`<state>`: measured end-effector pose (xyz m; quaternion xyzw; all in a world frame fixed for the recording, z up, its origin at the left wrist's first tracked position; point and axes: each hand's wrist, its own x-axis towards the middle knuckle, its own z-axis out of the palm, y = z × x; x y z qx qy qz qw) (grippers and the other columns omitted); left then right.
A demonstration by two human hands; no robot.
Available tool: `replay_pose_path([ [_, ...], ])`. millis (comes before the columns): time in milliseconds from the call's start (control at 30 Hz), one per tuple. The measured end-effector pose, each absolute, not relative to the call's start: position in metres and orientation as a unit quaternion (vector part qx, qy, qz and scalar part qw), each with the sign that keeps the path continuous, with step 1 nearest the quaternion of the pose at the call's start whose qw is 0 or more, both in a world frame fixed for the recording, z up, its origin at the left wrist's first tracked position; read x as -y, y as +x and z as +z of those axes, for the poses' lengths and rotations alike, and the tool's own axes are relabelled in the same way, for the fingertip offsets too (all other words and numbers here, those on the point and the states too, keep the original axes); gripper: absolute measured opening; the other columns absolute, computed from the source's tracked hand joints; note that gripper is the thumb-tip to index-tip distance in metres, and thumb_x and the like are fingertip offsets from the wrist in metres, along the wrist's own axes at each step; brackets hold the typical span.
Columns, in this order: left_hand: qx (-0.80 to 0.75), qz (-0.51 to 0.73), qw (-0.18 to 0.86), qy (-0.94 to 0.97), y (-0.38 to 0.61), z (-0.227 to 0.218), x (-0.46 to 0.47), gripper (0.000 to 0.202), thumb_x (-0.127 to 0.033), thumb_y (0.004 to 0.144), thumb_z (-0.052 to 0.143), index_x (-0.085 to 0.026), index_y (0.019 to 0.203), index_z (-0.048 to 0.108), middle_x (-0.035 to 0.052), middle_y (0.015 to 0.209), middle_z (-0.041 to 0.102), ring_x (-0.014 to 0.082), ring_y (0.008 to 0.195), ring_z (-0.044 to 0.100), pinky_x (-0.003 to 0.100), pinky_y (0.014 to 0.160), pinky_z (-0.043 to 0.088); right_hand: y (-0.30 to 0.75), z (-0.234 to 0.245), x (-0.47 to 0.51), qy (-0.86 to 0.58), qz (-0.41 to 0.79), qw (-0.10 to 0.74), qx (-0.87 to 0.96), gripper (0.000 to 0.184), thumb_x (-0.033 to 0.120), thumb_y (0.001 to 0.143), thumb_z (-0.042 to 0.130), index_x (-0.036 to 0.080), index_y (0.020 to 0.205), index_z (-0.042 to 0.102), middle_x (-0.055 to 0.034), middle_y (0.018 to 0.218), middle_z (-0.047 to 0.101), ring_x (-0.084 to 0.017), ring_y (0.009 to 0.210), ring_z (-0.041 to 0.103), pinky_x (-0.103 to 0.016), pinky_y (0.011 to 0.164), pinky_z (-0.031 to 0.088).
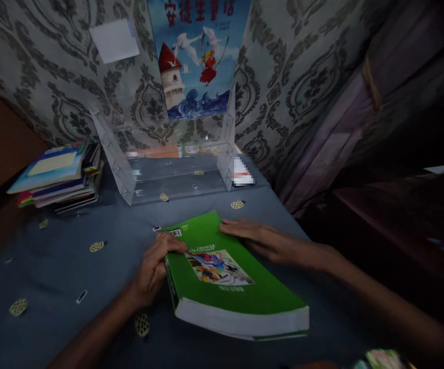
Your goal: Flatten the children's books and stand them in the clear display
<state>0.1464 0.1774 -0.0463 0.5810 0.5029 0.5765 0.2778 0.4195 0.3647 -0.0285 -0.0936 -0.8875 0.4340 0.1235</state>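
Observation:
A thick green book [229,287] with a colourful picture on its cover lies on the blue-grey tablecloth [60,266], its spine towards the left. My left hand [154,269] curls over the spine edge near the far left corner, fingers closed on the book. My right hand [260,238] lies flat along the book's far right edge, fingers stretched out and touching it. Behind the book stands a clear acrylic rack [168,164] holding an upright picture book [196,56] with a blue cover.
A stack of books [58,177] sits at the back left of the table. Patterned grey wallpaper [302,66] rises behind, with a white note [114,40] stuck on it. Dark furniture [398,205] stands close on the right. Small round yellow motifs dot the cloth.

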Motion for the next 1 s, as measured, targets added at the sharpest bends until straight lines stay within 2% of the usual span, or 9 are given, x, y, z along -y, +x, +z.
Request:
replay_pose_path([
  [100, -0.481, 0.525, 0.255, 0.654, 0.145, -0.046, -0.175, 0.057, -0.069, 0.095, 0.039, -0.023, 0.099, 0.072, 0.0102, 0.095, 0.072, 0.0269, 0.090, 0.063, 0.041, 0.091, 0.045, 0.399, -0.002, -0.365, -0.098, 0.472, 0.123, 0.867, 0.043, 0.027, 0.096, 0.056, 0.035, 0.139, 0.058, 0.0034, 0.148, 0.055, -0.025, 0.143, 0.045, -0.052, 0.122, 0.031],
  [167, -0.493, 0.517, 0.249, 0.654, 0.143, -0.047, -0.173, 0.057, -0.069, 0.095, 0.039, -0.023, 0.099, 0.072, 0.0105, 0.095, 0.072, 0.0272, 0.091, 0.063, 0.041, 0.092, 0.045, 0.369, 0.007, -0.356, -0.041, 0.499, 0.110, 0.859, 0.039, 0.026, 0.097, 0.054, 0.035, 0.135, 0.061, 0.0038, 0.141, 0.061, -0.023, 0.139, 0.049, -0.048, 0.119, 0.036],
  [233, -0.506, 0.518, 0.248, 0.644, 0.142, -0.048, -0.173, 0.056, -0.070, 0.094, 0.042, -0.023, 0.097, 0.072, 0.0102, 0.095, 0.071, 0.0276, 0.092, 0.062, 0.041, 0.093, 0.044, 0.336, 0.005, -0.347, 0.032, 0.495, 0.090, 0.864, 0.041, 0.023, 0.097, 0.052, 0.034, 0.136, 0.061, 0.0040, 0.139, 0.063, -0.021, 0.133, 0.055, -0.044, 0.114, 0.044],
  [333, -0.505, 0.519, 0.248, 0.643, 0.140, -0.048, -0.172, 0.051, -0.065, 0.096, 0.042, -0.024, 0.097, 0.072, 0.0100, 0.098, 0.071, 0.0277, 0.094, 0.062, 0.040, 0.092, 0.044, 0.301, -0.012, -0.343, 0.045, 0.456, 0.114, 0.882, 0.040, 0.025, 0.097, 0.054, 0.031, 0.135, 0.061, 0.0013, 0.134, 0.067, -0.020, 0.124, 0.063, -0.040, 0.107, 0.050],
  [400, -0.495, 0.512, 0.237, 0.660, 0.141, -0.045, -0.172, 0.051, -0.062, 0.099, 0.037, -0.024, 0.100, 0.071, 0.0100, 0.100, 0.071, 0.0275, 0.095, 0.062, 0.040, 0.092, 0.043, 0.296, -0.026, -0.349, 0.035, 0.437, 0.112, 0.892, 0.037, 0.028, 0.097, 0.055, 0.030, 0.132, 0.064, -0.0003, 0.133, 0.068, -0.022, 0.124, 0.063, -0.042, 0.109, 0.048],
  [500, -0.486, 0.498, 0.221, 0.683, 0.143, -0.041, -0.172, 0.056, -0.064, 0.099, 0.032, -0.023, 0.104, 0.070, 0.0098, 0.098, 0.070, 0.0270, 0.093, 0.061, 0.040, 0.092, 0.042, 0.310, -0.041, -0.363, 0.002, 0.434, 0.111, 0.894, 0.037, 0.030, 0.097, 0.057, 0.031, 0.133, 0.063, 0.0009, 0.139, 0.063, -0.023, 0.137, 0.052, -0.048, 0.120, 0.035],
  [633, -0.499, 0.513, 0.238, 0.657, 0.144, -0.040, -0.175, 0.061, -0.070, 0.095, 0.034, -0.022, 0.099, 0.071, 0.0105, 0.095, 0.070, 0.0280, 0.092, 0.061, 0.040, 0.090, 0.044, 0.341, -0.047, -0.378, -0.075, 0.440, 0.117, 0.887, 0.039, 0.038, 0.099, 0.055, 0.031, 0.137, 0.060, 0.0004, 0.146, 0.056, -0.025, 0.143, 0.044, -0.055, 0.124, 0.023],
  [833, -0.523, 0.569, 0.249, 0.584, 0.142, -0.038, -0.180, 0.054, -0.068, 0.093, 0.045, -0.022, 0.096, 0.072, 0.0094, 0.092, 0.068, 0.0276, 0.093, 0.060, 0.037, 0.089, 0.045, 0.379, -0.043, -0.366, -0.146, 0.500, 0.159, 0.838, 0.042, 0.053, 0.100, 0.049, 0.032, 0.135, 0.062, 0.0004, 0.151, 0.051, -0.026, 0.146, 0.039, -0.056, 0.125, 0.021],
  [1000, -0.556, 0.571, 0.257, 0.546, 0.140, -0.036, -0.183, 0.068, -0.081, 0.086, 0.039, -0.021, 0.093, 0.070, 0.0088, 0.091, 0.065, 0.0267, 0.088, 0.060, 0.036, 0.080, 0.050, 0.413, -0.036, -0.338, -0.163, 0.547, 0.144, 0.809, 0.056, 0.060, 0.101, 0.041, 0.028, 0.146, 0.052, -0.0047, 0.156, 0.045, -0.025, 0.147, 0.036, -0.051, 0.124, 0.022],
])
